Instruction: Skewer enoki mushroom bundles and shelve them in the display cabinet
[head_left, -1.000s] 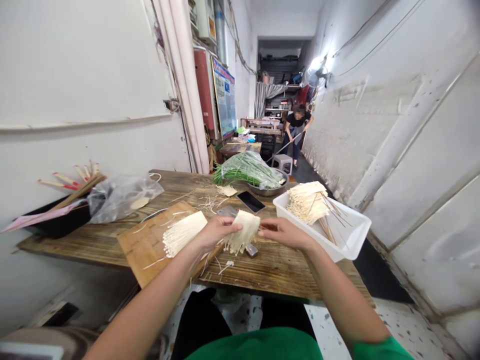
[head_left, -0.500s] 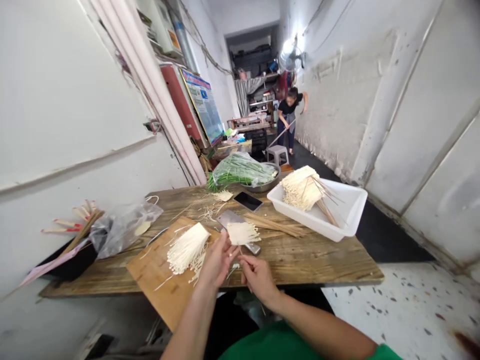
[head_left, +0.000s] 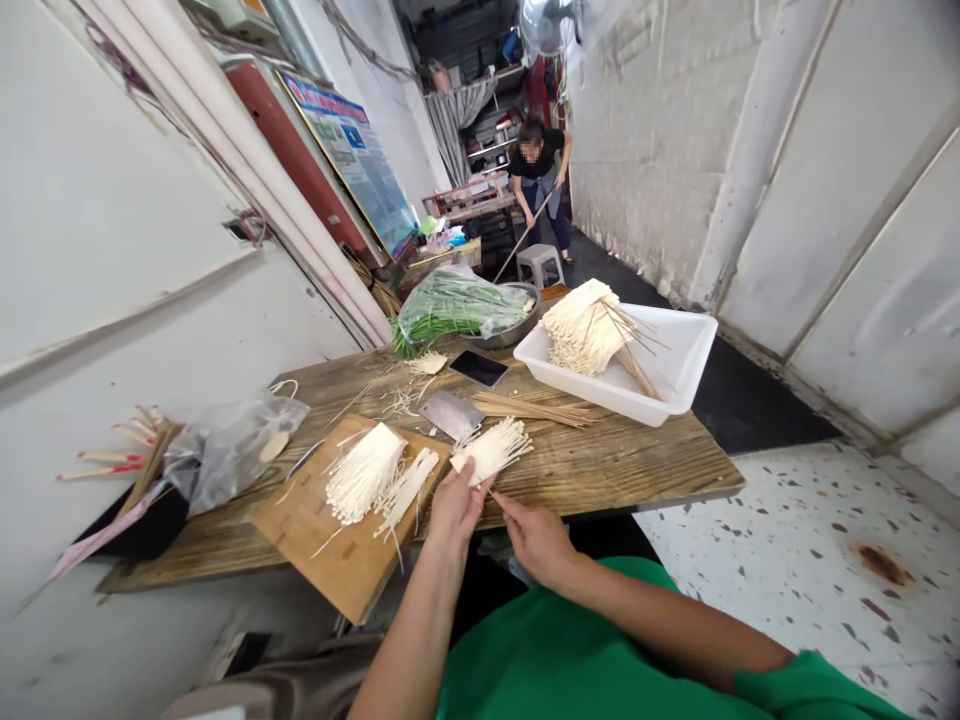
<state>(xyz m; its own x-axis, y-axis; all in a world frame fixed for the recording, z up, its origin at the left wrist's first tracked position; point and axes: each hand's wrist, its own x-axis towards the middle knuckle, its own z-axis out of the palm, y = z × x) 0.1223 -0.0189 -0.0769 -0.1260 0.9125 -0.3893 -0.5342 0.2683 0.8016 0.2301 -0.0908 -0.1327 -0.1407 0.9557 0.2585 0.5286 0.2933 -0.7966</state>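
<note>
Wooden desk (head_left: 637, 455), narrow room. Mushroom bunch (head_left: 499, 448) over the near edge, in the left hand (head_left: 454, 505); likely light, soft, tears easily, best held at the joined base. Left fingers closed around base; right hand (head_left: 541, 543) fingertips together, apparently on a thin stick (head_left: 492, 491). Cleaver (head_left: 452, 413) just beyond, cutting board (head_left: 349, 562) left.

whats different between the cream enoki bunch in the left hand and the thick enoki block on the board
The fan-shaped cream enoki bunch is in the left hand; the thick cream enoki block lies on the brown wooden board. The bunch's caps point right in the picture; the block's point down-left. The bunch is slimmer than the block. Both have long stems and small caps.
</note>
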